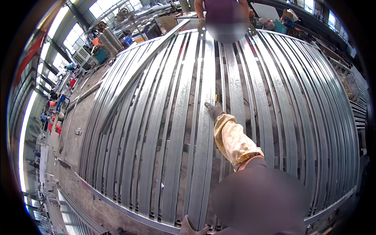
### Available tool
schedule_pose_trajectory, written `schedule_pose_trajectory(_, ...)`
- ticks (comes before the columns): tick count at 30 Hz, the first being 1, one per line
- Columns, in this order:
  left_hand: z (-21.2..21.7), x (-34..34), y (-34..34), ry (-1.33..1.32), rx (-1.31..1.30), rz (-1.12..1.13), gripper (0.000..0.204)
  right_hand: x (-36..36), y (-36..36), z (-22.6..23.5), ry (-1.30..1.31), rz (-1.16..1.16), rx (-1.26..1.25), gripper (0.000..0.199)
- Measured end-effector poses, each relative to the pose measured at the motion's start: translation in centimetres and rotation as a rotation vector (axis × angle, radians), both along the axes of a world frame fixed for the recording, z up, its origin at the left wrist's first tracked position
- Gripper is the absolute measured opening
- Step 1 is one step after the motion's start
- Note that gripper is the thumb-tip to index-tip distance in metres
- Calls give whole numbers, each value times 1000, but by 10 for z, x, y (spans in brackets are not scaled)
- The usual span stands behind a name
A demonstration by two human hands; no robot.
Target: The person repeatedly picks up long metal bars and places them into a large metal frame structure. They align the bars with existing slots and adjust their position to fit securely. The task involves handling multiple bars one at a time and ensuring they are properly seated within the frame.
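Nearby, the right gloved hand [213, 109] lies flat, fingers loosely together, on a long grey galvanised steel strip [203, 129] within the rack. The left gloved hand [190, 228] grips that strip's near end at the lower edge.

Rack of long metal strips [176, 129] fills centre, strips running 6 to 12 o'clock, side by side.
Right hand [214, 109] at centre, resting on strip; sleeved forearm [235, 143] trails back toward 5 o'clock.
Left hand [190, 227] at 6 o'clock, on near end of strip, at frame bar [117, 207] crossing near edge.
Another person [221, 15] at 12 o'clock, behind far ends of strips.
Floor [78, 129] at 9 o'clock, left of rack; cylinders [109, 39] and clutter at 11 o'clock.
Second stack of strips [360, 105] at 3 o'clock.
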State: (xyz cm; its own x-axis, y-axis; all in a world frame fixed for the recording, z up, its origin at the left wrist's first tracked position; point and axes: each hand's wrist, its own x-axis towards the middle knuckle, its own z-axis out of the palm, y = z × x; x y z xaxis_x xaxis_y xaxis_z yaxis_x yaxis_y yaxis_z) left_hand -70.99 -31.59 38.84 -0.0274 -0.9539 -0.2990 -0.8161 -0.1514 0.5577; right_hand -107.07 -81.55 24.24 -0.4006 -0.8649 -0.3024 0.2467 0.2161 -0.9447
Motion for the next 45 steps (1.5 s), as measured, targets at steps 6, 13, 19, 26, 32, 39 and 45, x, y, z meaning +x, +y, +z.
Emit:
schedule_pose_trajectory(6, -18, 20, 5, 67, 68, 52, 115, 150, 236, 11, -381, 180, 91, 49)
schedule_pose_trajectory(13, 9, 54, 34, -134, -145, -393, 99, 240, 476, 56, -13, 46, 420, 53)
schedule_pose_trajectory(19, -12, 132, 20, -69, -233, -277, 82, 251, 413, 48, 153, -128, 446, 49)
schedule_pose_trajectory(26, -36, 173, 36, -31, -235, -353, 76, 249, 410, 27, 374, -48, 472, 68)
schedule_pose_trajectory(32, -31, 177, 24, 24, -326, -446, 66, 188, 475, 87, 367, 49, 97, 55)
schedule_pose_trajectory(39, -23, 79, -8, 210, -325, -788, 50, 23, 723, 36, 1406, -571, 481, 55)
schedule_pose_trajectory(45, -63, -29, -59, -149, -372, -862, 64, 9, 765, 11, 1414, -713, 698, 59)
